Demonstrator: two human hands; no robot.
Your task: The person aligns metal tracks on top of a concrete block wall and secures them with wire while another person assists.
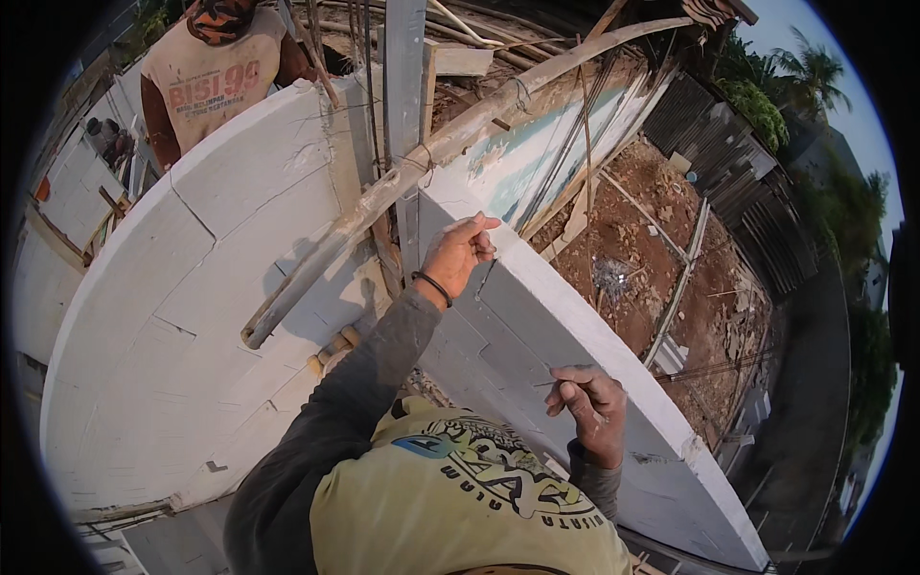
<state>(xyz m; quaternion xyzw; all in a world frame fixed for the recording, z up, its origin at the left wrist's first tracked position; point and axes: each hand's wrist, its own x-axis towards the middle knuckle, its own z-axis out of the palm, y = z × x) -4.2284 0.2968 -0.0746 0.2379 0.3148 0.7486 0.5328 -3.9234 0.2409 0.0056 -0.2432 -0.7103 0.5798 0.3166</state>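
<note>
My left hand point(462, 255), with a black band at the wrist, is at the corner end of a white block wall point(565, 311), by its top edge. Its fingers are curled together, and what they pinch, if anything, is too small to make out. Farther right and nearer my body, my right hand point(594, 407) is closed in a pinch beside the wall's inner face. A thin sliver shows at its fingertips, too fine to name. Both hands are dusty, and dark sleeves cover my forearms.
A wooden pole point(335, 249) crosses the corner, tied to a grey upright post point(404, 115). Another white block wall point(220, 278) curves along the left, with a person point(216, 86) behind it. Beyond the right wall lies rubble-strewn soil point(632, 249) by dark corrugated sheets point(714, 144).
</note>
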